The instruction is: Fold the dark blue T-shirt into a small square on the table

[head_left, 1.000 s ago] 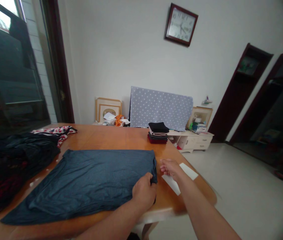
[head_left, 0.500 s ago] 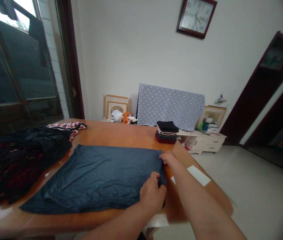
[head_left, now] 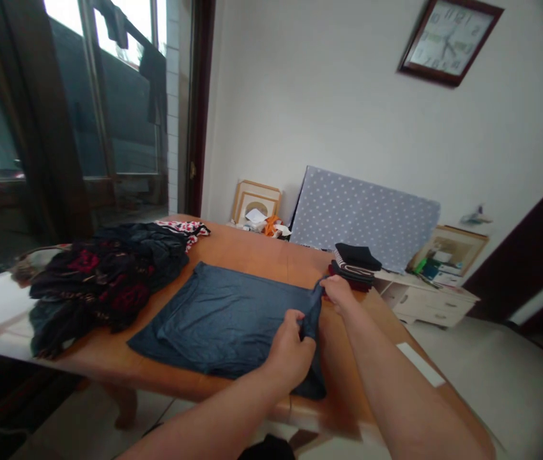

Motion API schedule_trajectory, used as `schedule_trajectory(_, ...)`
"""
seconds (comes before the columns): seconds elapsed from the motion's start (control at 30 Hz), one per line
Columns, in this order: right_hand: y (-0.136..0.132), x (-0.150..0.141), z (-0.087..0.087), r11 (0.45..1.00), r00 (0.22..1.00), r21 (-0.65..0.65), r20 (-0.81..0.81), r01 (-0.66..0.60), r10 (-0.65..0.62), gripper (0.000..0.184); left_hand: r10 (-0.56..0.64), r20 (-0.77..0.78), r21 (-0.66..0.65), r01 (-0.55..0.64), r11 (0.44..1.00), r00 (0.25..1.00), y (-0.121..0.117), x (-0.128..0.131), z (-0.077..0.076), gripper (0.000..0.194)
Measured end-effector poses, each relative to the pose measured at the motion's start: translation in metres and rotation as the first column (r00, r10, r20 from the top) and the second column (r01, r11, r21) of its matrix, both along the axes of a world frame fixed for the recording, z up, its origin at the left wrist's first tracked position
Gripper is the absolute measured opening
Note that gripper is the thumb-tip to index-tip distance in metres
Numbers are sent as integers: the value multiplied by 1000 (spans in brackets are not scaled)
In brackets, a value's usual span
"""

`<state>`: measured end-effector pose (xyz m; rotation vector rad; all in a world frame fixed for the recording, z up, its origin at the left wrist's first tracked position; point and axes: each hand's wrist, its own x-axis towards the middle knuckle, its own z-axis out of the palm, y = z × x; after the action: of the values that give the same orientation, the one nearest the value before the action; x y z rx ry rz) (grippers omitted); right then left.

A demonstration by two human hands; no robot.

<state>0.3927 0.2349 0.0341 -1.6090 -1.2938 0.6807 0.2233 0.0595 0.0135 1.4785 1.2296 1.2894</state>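
A dark blue-grey T-shirt [head_left: 218,319] lies flat on the orange wooden table [head_left: 247,252], with its right edge gathered up. My left hand [head_left: 290,348] is shut on that edge near the table's front. My right hand [head_left: 338,295] pinches the same edge farther back, at the shirt's far corner. A short twist of fabric rises between the two hands. A stack of folded clothes [head_left: 354,265] sits just beyond my right hand, and its top layer is black.
A heap of dark patterned clothing [head_left: 103,281] lies to the left of the shirt, with a red-and-white cloth [head_left: 183,227] behind it. A white strip [head_left: 420,364] lies near the table's right edge. Beyond the table stand a polka-dot board [head_left: 362,217] and a white cabinet [head_left: 425,303].
Both hands have lifted and gathered the shirt's right edge, which lay flatter before. My right hand has moved onto the far corner. The whole view has swung, so the room appears shifted to the right.
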Motion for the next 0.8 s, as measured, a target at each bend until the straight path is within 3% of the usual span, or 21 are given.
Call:
schedule_trajectory(0.1, 8, -47, 7, 1000, 999, -5, -26, -29, 28, 4, 80, -32, 24, -80, 997, 996, -4, -42, 10, 48)
schedule_trajectory(0.23, 14, -117, 13, 996, 995, 5, -34, -89, 89, 18, 193, -40, 57, -190, 980, 980, -12, -97, 14, 50)
schedule_trajectory(0.5, 19, -250, 12, 977, 974, 12, 74, -214, 213, 16, 339, 14, 53, -339, 939, 941, -22, -196, 0, 47)
schedule_trajectory(0.63, 21, -297, 8, 966, 953, 14, 167, -257, 251, 10, 409, -47, 11, -409, 912, 911, -28, -232, -3, 46)
schedule_trajectory(0.8, 24, -334, -1, 955, 923, 0, 258, -295, 285, 8, 443, -83, -53, -448, 892, 893, -34, -259, -5, 48)
